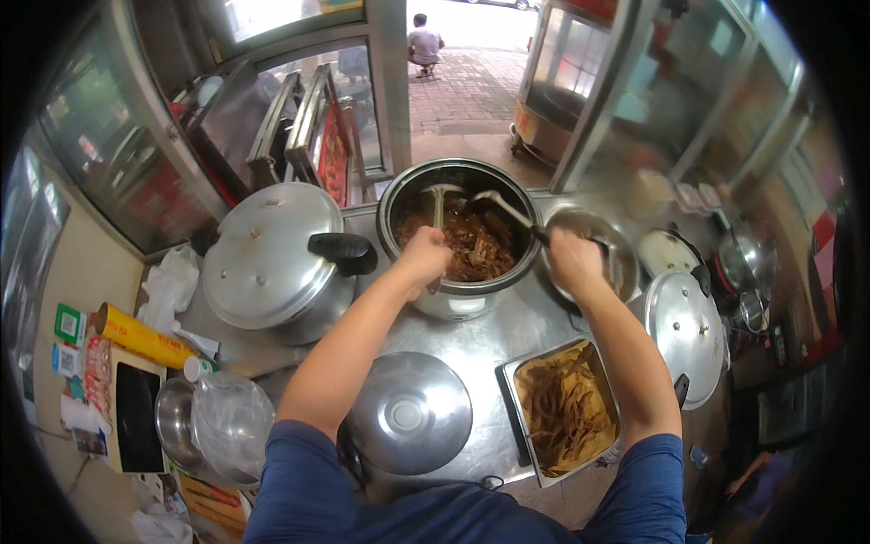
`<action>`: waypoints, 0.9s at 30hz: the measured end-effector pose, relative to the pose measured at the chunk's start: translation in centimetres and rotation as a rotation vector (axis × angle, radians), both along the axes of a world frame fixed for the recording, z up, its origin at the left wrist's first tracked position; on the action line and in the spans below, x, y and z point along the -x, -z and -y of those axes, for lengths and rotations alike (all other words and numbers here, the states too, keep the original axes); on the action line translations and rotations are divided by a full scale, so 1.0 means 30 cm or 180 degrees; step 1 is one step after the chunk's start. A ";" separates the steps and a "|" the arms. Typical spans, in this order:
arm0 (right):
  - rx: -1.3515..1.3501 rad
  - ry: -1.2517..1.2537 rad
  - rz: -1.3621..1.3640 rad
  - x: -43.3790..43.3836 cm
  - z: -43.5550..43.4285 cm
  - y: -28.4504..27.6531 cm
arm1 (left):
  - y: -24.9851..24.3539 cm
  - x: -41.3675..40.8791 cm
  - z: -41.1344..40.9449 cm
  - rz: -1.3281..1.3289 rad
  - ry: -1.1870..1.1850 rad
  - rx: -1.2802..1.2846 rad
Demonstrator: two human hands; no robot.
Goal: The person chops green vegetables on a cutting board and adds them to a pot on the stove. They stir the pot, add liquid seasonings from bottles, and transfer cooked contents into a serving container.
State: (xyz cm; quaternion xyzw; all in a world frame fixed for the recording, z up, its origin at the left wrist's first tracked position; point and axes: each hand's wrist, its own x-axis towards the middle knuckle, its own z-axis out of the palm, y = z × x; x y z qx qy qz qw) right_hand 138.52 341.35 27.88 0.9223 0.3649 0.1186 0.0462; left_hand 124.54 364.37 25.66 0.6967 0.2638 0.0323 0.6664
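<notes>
Before me stands a large round electric cooker [462, 307] with a dark inner pot, its lid off. Chunks of dark brown meat [484, 253] lie in brown sauce inside it. My left hand [425, 260] reaches over the near rim, closed around the handle of a metal serving utensil [438, 205] whose wide end is in the pot. At the pot's right edge, my right hand [576, 262], slightly blurred, grips the black handle of a metal ladle [508, 207]. The ladle's head is over the meat, its exact depth unclear. Under my right hand is a steel bowl [629, 255], partly covered.
A lidded pressure cooker [272, 255] stands left of the pot, another pressure cooker lid [683, 340] right. Nearer me are a round steel lid [411, 415] and a rectangular tray [510, 381] of brown strips. Glass panels surround the counter; a person [426, 44] sits outside.
</notes>
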 end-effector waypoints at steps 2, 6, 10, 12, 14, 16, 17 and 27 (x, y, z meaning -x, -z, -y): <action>-0.0318 0.0327 -0.0371 0.076 0.019 -0.024 | -0.052 0.117 0.028 0.0484 -0.0102 0.0369; -0.1145 0.0455 -0.0836 0.168 0.065 -0.036 | -0.071 0.238 0.015 0.0820 0.0152 0.1330; -0.1672 0.0369 -0.1094 0.232 0.097 0.033 | -0.033 0.295 0.029 0.0904 0.0214 0.1814; -0.1770 0.0306 -0.1168 0.262 0.117 0.039 | -0.021 0.315 0.050 0.0907 0.0185 0.1740; -0.1916 0.0137 -0.0859 0.306 0.138 0.051 | -0.012 0.333 0.067 0.0873 0.0163 0.1625; -0.1914 -0.0053 -0.0454 0.332 0.149 0.054 | -0.017 0.340 0.095 0.0778 0.0162 0.1371; -0.1828 -0.0172 -0.0208 0.337 0.148 0.051 | -0.020 0.342 0.109 0.0731 0.0165 0.1244; -0.0947 -0.0153 0.0256 0.375 0.199 0.100 | -0.059 0.363 0.185 0.0518 0.0192 0.0497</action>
